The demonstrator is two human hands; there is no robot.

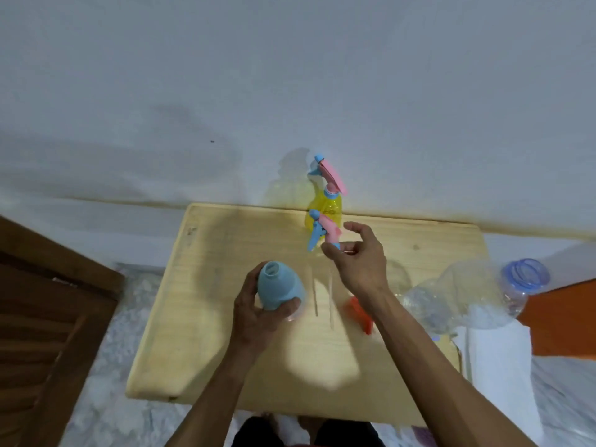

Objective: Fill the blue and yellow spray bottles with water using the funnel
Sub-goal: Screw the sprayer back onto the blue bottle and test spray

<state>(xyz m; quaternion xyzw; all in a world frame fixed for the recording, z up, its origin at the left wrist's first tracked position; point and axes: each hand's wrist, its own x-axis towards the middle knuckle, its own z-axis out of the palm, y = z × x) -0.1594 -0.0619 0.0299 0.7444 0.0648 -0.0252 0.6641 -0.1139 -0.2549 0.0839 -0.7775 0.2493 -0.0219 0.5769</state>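
My left hand (258, 312) grips the blue spray bottle (280, 288), tilted, with its neck open and no head on it. My right hand (356, 258) pinches the base of a pink and blue spray head (324, 233) lifted clear of the bottle; its thin dip tube (330, 298) hangs down over the board. The yellow spray bottle (325, 209) stands upright at the far edge with its own pink and blue spray head on. An orange funnel (361, 312) lies on the board, partly hidden behind my right forearm.
A pale wooden board (225, 350) serves as the table top against a white wall. A large clear water jug (467, 295) with a blue neck lies on its side at the right edge. A brown wooden door (38, 317) is at the left.
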